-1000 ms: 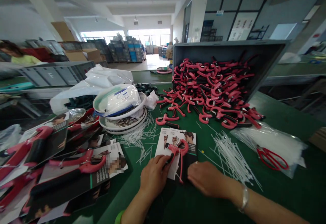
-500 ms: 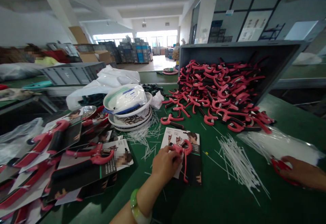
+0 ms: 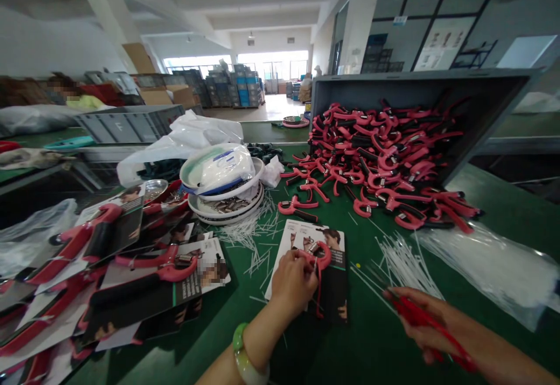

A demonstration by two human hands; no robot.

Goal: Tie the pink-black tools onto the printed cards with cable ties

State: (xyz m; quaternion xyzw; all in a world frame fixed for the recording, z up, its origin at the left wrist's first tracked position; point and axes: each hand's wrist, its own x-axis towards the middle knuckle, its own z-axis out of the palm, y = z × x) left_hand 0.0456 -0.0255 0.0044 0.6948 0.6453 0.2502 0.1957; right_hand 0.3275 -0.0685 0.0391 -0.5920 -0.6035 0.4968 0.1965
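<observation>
My left hand (image 3: 292, 281) is closed on a pink hand grip strengthener (image 3: 322, 255) with a metal spring, which lies on a printed backing card (image 3: 336, 291). The fingers hide part of its handles. A bracelet circles that wrist. To the right, my right hand (image 3: 431, 322) is wrapped round red-handled scissors (image 3: 413, 310), their blades pointing up and left toward the card. White cable ties (image 3: 409, 262) lie loose just beyond the scissors. Finished-looking cards with strengtheners (image 3: 131, 280) are heaped at the left.
A tipped grey crate (image 3: 490, 90) spills many pink strengtheners (image 3: 376, 151) onto the green table (image 3: 371, 350). A clear plastic bag (image 3: 503, 268) lies at the right. Stacked round trays (image 3: 225, 213) stand left of centre, beside scattered cable ties (image 3: 249, 233). A person (image 3: 83, 99) is at the far left.
My right hand has moved left with the scissors, from beside the plastic bag to near the card. My left hand stays on the strengthener.
</observation>
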